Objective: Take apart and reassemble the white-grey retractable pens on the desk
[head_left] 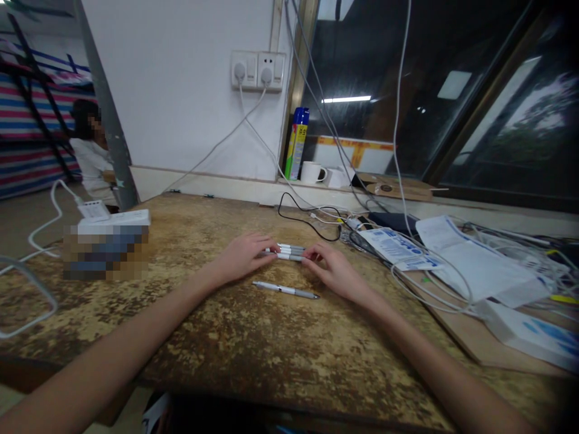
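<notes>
A small bundle of grey-and-white pens (289,251) lies on the worn, mottled table (253,337). My left hand (246,254) grips the bundle's left end with curled fingers. My right hand (332,268) pinches its right end. One more pen (286,290) lies loose on the table just in front of both hands, touched by neither.
Tangled cables (316,217), papers and white boxes (456,256) crowd the right side. A white box with a power strip (111,217) sits at the left. A spray can (297,143) and mug (312,172) stand on the sill. Another person (93,150) sits far left.
</notes>
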Motion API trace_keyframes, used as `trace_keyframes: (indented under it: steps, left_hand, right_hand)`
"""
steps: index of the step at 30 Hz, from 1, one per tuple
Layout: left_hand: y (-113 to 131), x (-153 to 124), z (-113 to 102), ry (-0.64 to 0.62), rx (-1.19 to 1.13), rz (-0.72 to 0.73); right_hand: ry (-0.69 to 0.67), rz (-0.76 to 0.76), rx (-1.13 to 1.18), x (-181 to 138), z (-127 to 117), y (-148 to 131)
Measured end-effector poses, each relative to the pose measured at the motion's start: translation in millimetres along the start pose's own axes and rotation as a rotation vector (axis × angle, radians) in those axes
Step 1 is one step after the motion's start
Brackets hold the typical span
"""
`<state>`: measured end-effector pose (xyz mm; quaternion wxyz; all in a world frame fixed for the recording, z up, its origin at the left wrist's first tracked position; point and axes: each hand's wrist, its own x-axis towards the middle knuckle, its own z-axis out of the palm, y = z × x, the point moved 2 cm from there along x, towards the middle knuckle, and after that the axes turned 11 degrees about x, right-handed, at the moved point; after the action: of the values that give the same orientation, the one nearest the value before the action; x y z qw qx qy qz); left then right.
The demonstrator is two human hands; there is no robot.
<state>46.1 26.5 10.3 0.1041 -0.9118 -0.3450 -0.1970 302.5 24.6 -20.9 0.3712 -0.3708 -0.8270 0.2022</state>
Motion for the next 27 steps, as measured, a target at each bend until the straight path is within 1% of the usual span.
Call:
trace_keyframes:
  steps: [4, 10, 15, 19, 23, 27]
  left_hand:
    - [5.6, -0.7, 3.4, -0.017, -0.022, -0.051]
    - [10.1, -1.0, 9.1, -0.031, -0.007, -0.045]
    - [13.2, -0.7, 11.7, -0.017, 0.041, -0.024]
    - [19.6, -0.6, 15.3, -0.005, 0.093, 0.012]
    - [30.4, -1.0, 15.1, -0.013, 0.124, -0.046]
    - [37.8, -1.3, 13.0, -0.107, 0.117, -0.156]
  right_hand:
    - [0.031, 0.018, 0.041, -0.3, 0.4, -1.9]
    - [0.041, 0.079, 0.055, -1.8, 2.8, -1.1]
    - [-0.01, 0.165, 0.088, -3.1, 8.0, -7.0]
    - [-0.053, 0.131, 0.053, -3.2, 12.7, -14.7]
    - [-0.053, 0.131, -0.008, -4.5, 16.7, -19.2]
    - [-0.041, 0.113, -0.071, -5.9, 19.2, -23.4]
